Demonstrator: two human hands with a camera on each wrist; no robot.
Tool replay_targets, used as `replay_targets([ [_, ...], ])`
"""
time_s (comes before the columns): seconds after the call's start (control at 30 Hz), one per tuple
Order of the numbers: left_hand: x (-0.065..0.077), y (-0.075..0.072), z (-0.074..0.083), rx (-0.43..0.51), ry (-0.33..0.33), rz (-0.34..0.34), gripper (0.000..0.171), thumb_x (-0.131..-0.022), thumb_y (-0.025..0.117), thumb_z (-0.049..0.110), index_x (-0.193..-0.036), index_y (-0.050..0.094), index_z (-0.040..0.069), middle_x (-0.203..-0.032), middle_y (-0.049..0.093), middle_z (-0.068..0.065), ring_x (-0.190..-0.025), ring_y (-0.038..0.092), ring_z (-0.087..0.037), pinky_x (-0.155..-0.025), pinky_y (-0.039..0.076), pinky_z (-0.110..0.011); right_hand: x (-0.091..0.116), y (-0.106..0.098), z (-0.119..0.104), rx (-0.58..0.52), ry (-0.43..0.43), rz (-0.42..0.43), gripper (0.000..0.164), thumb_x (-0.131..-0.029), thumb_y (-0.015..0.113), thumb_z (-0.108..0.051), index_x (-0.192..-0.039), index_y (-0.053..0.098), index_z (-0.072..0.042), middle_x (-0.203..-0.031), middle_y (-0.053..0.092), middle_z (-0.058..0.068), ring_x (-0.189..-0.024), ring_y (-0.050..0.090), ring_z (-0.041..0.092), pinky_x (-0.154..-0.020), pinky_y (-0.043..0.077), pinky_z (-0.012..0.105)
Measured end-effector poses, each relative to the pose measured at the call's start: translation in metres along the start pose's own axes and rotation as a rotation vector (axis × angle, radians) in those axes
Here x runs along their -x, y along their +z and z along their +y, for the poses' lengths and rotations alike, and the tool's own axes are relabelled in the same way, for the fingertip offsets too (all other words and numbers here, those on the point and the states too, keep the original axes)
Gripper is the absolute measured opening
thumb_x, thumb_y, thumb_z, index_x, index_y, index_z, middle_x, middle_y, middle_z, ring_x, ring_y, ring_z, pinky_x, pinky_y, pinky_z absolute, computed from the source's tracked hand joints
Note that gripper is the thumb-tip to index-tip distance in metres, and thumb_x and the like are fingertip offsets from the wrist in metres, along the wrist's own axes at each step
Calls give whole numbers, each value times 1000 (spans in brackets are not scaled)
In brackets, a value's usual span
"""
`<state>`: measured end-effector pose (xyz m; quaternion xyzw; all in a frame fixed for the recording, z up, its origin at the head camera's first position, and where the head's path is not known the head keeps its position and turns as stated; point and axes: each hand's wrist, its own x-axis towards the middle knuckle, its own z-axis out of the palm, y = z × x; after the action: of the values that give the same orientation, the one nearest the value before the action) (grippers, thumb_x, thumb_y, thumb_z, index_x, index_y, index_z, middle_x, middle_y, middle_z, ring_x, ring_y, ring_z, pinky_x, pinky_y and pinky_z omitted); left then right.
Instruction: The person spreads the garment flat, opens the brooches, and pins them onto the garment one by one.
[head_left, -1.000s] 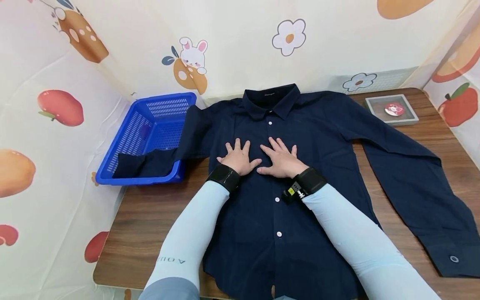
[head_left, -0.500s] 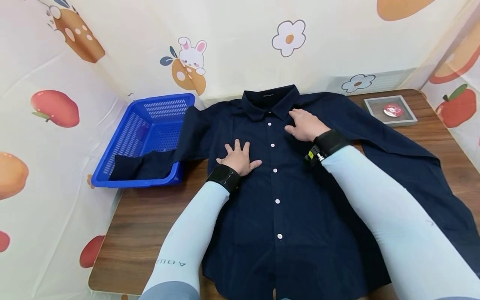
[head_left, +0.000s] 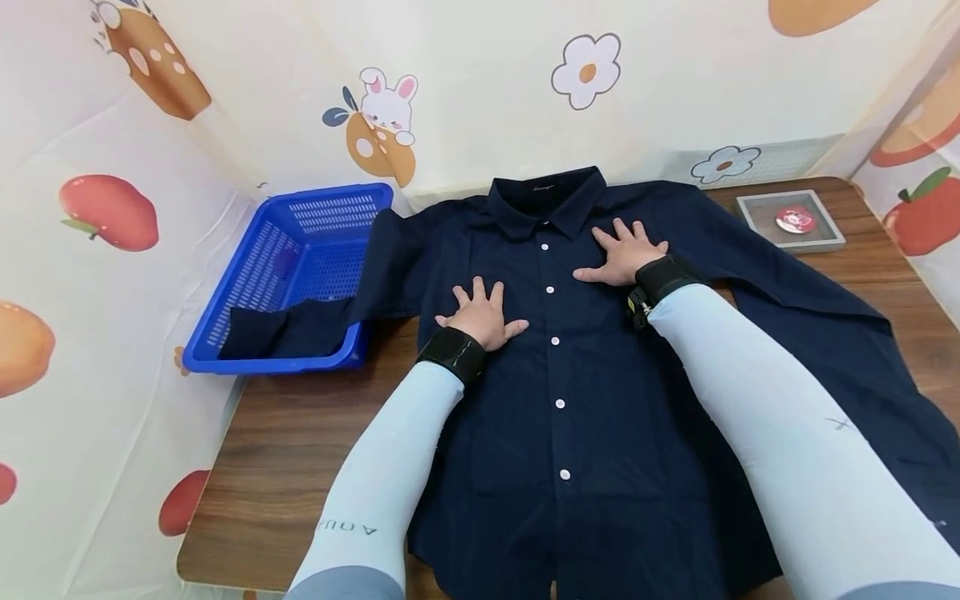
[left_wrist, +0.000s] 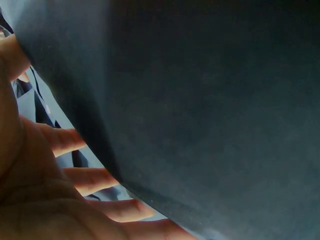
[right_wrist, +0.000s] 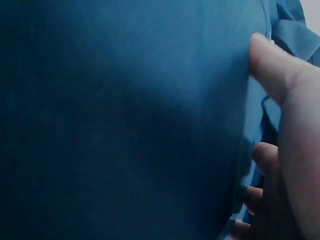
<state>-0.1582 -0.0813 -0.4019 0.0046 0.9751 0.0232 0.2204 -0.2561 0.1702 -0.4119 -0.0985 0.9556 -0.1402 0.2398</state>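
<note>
Head view: shirt spread face-up on table; left hand flat on the shirt front, fingers splayed, holding nothing; right hand likewise, across the shirt's buttons; basket left of the shirt, one sleeve partly inside; grey box right of the shirt; printed sheet behind the shirt.

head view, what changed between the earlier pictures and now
The right hand moved up and to the right across the dark shirt and now lies spread there. Nothing was gripped or let go. The left hand and blue basket stayed put.
</note>
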Motion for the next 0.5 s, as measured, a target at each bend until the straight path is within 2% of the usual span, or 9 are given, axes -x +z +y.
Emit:
replay_targets([
  [0.23,1,0,2,-9,5,7,85,-89,42,69,-156,12,24,-161,1,-12,-143,2,-44,-96,27,-73,8,-1,3,-12,22,-8,107,-81,47,-78,-155,-1,-17,-157,-17,18,-140,-21,43,-99,-4,76],
  [0.5,0,1,-1,-1,-5,11,85,-89,42,69,-155,13,25,-160,1,-13,-143,2,-45,-96,26,-74,5,0,-2,-1,25,-27,106,-82,44,-78,-155,-5,-17,-157,-20,17,-139,-23,42,-99,-7,76],
])
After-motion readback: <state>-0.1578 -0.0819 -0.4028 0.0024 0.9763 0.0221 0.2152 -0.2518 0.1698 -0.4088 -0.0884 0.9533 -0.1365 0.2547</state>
